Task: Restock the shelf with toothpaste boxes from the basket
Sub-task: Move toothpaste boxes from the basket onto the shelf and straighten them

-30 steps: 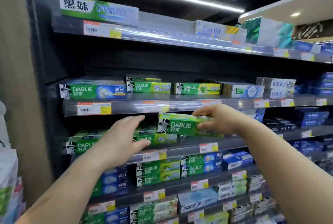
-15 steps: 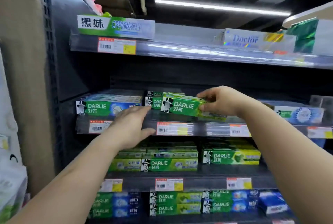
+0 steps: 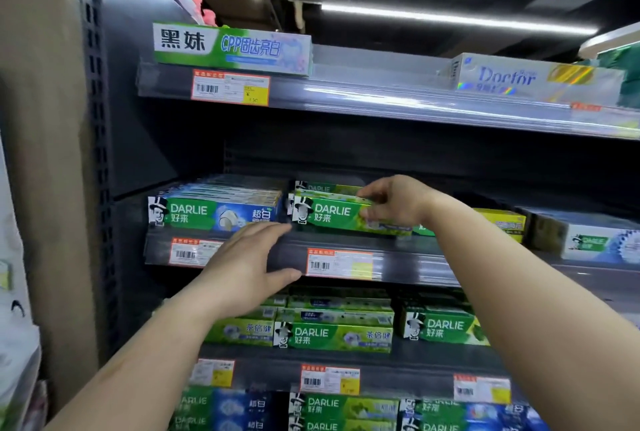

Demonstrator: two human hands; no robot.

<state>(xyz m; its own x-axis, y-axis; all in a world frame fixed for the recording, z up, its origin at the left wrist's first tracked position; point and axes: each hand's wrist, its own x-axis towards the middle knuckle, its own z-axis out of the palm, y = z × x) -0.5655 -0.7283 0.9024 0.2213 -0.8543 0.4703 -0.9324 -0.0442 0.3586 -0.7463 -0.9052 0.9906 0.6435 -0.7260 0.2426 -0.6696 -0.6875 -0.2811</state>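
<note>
Dark grey metal store shelving point(image 3: 398, 264) with clear plastic price rails fills my view, under a long ceiling strip light. Taking the middle shelf as my landmark: at its left end lies a stack of blue-and-green Darlie toothpaste boxes point(image 3: 214, 214), with an orange-edged price tag point(image 3: 188, 252) on the rail just below. My left hand point(image 3: 247, 266) is in front of that rail, fingers straight and spread, holding nothing; I cannot tell whether it touches the rail. To its right, my right hand point(image 3: 398, 203) grips a green Darlie toothpaste box point(image 3: 332, 214) by its right part, thumb under and fingers over, the box lying on another green box at the shelf's front edge. Further right sit a yellow-green box point(image 3: 502, 222) and a white-and-blue box point(image 3: 595, 243).
</note>
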